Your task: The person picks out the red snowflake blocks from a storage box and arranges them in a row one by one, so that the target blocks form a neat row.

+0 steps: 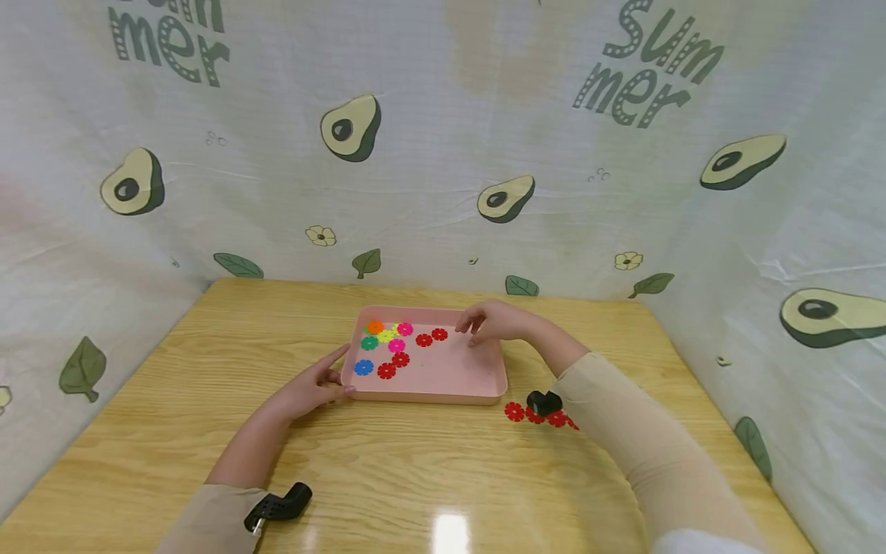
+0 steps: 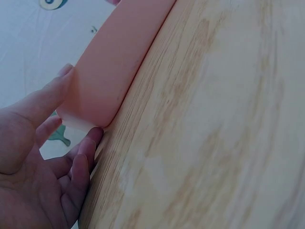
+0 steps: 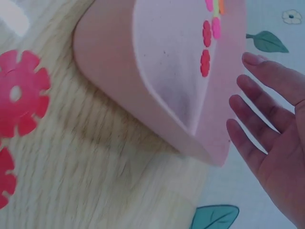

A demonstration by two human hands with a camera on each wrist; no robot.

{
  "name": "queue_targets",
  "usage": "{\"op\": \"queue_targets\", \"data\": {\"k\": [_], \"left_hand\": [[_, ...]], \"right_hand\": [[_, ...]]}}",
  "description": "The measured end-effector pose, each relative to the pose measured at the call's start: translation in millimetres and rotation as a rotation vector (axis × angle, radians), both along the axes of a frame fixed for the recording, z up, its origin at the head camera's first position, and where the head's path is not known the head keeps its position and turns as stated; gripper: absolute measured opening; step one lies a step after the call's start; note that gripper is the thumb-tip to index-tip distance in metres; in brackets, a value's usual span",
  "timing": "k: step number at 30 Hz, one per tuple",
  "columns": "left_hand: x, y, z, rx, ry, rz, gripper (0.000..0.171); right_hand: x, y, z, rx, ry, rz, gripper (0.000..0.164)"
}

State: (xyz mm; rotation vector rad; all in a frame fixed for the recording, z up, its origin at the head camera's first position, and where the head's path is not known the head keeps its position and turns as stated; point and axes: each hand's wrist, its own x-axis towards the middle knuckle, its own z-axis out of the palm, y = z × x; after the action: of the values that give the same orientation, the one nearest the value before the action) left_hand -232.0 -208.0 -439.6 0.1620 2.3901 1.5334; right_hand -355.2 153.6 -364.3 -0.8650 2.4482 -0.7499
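A shallow pink tray (image 1: 443, 381) lies on the wooden table with colourful flower-shaped discs in it. My left hand (image 1: 313, 391) holds the tray's near left corner, thumb against the wall (image 2: 112, 67) and fingers around the corner by the table. Over the tray's right part is my right hand (image 1: 497, 320), fingers apart and loosely bent with nothing between them. Two red discs (image 1: 424, 340) lie to its left inside the tray, and two more red discs (image 1: 387, 371) sit nearer the front. Pink, yellow, orange, green and one blue disc (image 1: 364, 368) gather at the left.
Several red discs (image 1: 514, 412) lie in a row on the table (image 1: 408, 462) off the tray's near right corner, partly hidden by the right sleeve and its black wrist camera (image 1: 544, 403). A printed cloth (image 1: 429, 146) hangs behind the table and at both sides.
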Motion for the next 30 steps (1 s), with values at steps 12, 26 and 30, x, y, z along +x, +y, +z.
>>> {"op": "queue_targets", "data": {"k": [12, 26, 30], "left_hand": [[-0.8, -1, -2.1, 0.011, -0.002, 0.005, 0.086], [0.2, 0, -1.6, 0.015, 0.011, 0.006, 0.085], [0.2, -1, -1.3, 0.017, 0.01, 0.006, 0.084]], "right_hand": [[-26.3, -38, -17.4, 0.075, -0.02, 0.005, 0.03], [-33.2, -56, -26.0, 0.157, 0.017, 0.026, 0.03], [-33.7, -59, -28.0, 0.148, 0.012, 0.003, 0.029]]}}
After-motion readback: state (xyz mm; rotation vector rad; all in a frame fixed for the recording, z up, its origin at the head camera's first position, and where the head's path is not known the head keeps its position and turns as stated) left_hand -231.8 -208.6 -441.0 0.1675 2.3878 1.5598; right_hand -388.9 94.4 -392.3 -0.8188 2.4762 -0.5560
